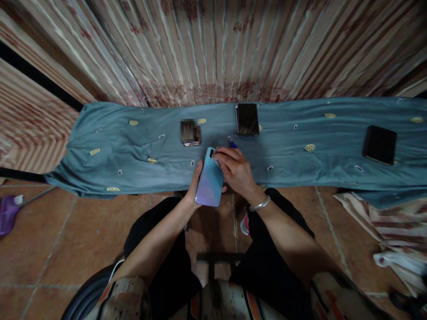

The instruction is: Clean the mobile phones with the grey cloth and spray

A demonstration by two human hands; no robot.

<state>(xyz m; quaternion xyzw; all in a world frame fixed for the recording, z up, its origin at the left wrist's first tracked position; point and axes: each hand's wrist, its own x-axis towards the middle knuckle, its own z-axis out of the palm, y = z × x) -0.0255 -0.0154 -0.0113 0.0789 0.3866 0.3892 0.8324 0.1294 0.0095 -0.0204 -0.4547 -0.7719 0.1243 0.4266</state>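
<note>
The left hand (192,190) has a firm grip on a blue-to-purple smartphone (210,183), back side up, with the thumb along one edge and fingertips curling round the opposite edge, above the front edge of the cloth-covered surface (287,155). The right hand's (238,170) grip is drawn into a close pinch at the phone's camera module (211,153); whether something small sits between its fingertips is too indistinct to tell. Just beyond its knuckles lies a partly hidden blue object (233,144).

Pleated curtain (213,53), tiled floor (100,235)
</note>
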